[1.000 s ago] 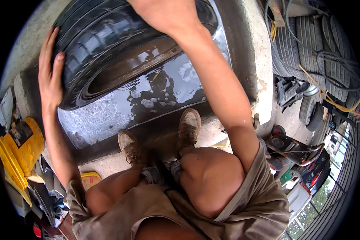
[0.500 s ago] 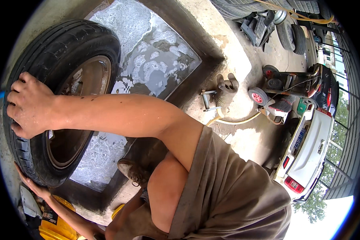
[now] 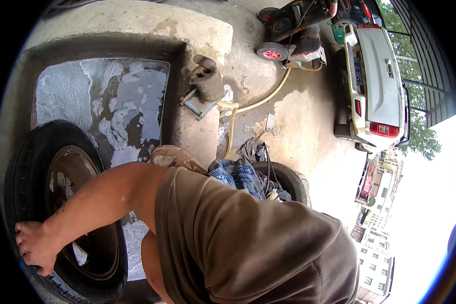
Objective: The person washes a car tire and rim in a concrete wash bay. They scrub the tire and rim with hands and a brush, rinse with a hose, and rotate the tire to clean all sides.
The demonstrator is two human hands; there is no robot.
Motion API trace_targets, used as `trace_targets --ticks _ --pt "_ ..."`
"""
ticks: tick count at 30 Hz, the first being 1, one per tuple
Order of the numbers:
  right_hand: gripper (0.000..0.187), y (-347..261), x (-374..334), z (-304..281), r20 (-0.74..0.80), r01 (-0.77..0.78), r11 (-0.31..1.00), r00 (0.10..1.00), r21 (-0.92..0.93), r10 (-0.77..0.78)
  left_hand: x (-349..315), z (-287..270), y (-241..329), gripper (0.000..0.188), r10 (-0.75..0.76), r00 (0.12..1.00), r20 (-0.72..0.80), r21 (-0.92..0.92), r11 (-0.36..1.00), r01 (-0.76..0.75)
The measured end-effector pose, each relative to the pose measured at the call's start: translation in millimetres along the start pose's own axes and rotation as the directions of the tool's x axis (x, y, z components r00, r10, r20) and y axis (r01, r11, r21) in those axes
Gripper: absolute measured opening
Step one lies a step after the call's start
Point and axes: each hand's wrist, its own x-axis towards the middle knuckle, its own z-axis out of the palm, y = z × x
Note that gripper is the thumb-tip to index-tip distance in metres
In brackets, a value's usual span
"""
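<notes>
Right hand: here it is at lower left, the right hand (image 3: 35, 248) gripping hard, fingers curled over the tread of the tyre (image 3: 28, 187);
Left hand: the left hand is out of view; whether it is open or closed I cannot tell;
Tyre: black, tilted, mounted on a rusty brown rim (image 3: 68, 161); it stands at lower left, covering part of the basin (image 3: 175, 96); whether it touches the water (image 3: 149, 119) I cannot tell;
Basin: squared-off walls around the grey water; a sheet of white foam (image 3: 61, 91) lies on its left side, loose patches to the right;
Basin edge: 1 grey lumpy object (image 3: 206, 83), kind unclear, just beside a small metal frame (image 3: 200, 106); a yellow hose (image 3: 266, 99) curves away over the floor;
Feet: 1 brown shoe (image 3: 177, 158) shows, near the basin;
Yard: 1 red-hubbed wheel (image 3: 272, 53) up top; a white vehicle (image 3: 380, 76) to the right, red tail lights showing
</notes>
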Motion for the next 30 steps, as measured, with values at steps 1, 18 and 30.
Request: trace_targets --ticks 1,18,30 --pt "0.047 3 -1 -4 -0.042 0.002 1.000 0.999 -0.003 -0.002 6 6 10 0.062 0.014 1.000 0.005 0.001 1.000 -0.014" --pt "0.040 69 -11 -38 -0.246 -0.134 0.984 0.956 0.120 0.161 23 8 55 0.054 -0.013 1.000 0.002 -0.034 0.999 0.013" --pt "0.038 108 0 -57 -0.235 -0.357 0.927 0.897 0.113 0.374 74 21 91 0.048 0.055 0.995 0.081 0.035 0.998 -0.058"
